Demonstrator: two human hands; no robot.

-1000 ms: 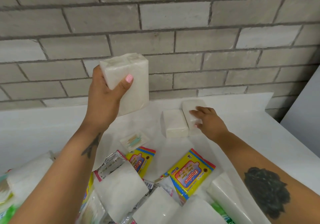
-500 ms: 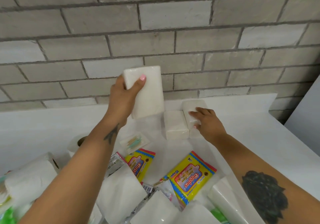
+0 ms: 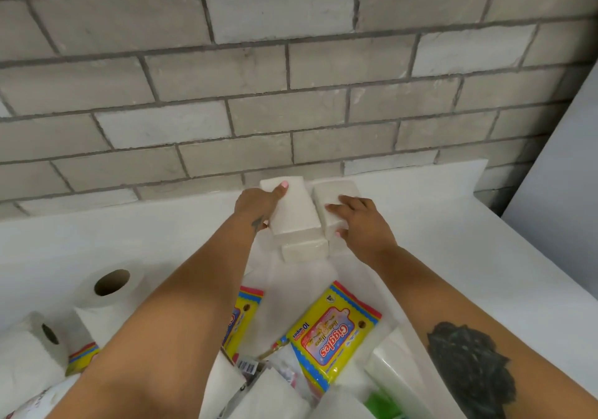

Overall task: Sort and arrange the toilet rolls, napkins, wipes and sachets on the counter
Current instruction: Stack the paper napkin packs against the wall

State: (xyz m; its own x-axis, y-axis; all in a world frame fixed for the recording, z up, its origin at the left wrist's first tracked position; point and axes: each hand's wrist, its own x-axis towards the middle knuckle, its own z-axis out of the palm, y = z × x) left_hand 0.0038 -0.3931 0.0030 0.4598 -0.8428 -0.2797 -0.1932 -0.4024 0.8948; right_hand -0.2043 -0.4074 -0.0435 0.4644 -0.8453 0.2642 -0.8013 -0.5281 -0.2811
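Note:
My left hand (image 3: pixel 257 203) grips a white napkin pack (image 3: pixel 293 211) and sets it on top of another napkin pack (image 3: pixel 304 250) lying on the white counter (image 3: pixel 420 240) near the wall. My right hand (image 3: pixel 359 221) rests with fingers spread on a third napkin pack (image 3: pixel 333 197) just to the right, thumb against its near end. Nearer me lie a yellow Giggles wipes pack (image 3: pixel 333 331), a second wipes pack (image 3: pixel 241 318) partly under my left forearm, and loose white napkins (image 3: pixel 268 392). Two toilet rolls (image 3: pixel 106 292) (image 3: pixel 35 344) stand at the left.
A grey brick wall (image 3: pixel 291 78) rises directly behind the counter. A pale panel (image 3: pixel 563 166) stands at the right past the counter's end. A clear wrapped pack with green (image 3: pixel 391 386) lies at the bottom right. Bare counter shows at the left back and right.
My left hand has carried the napkin pack from up in the air down and to the right onto the pack beside my right hand. My right hand stayed on its pack.

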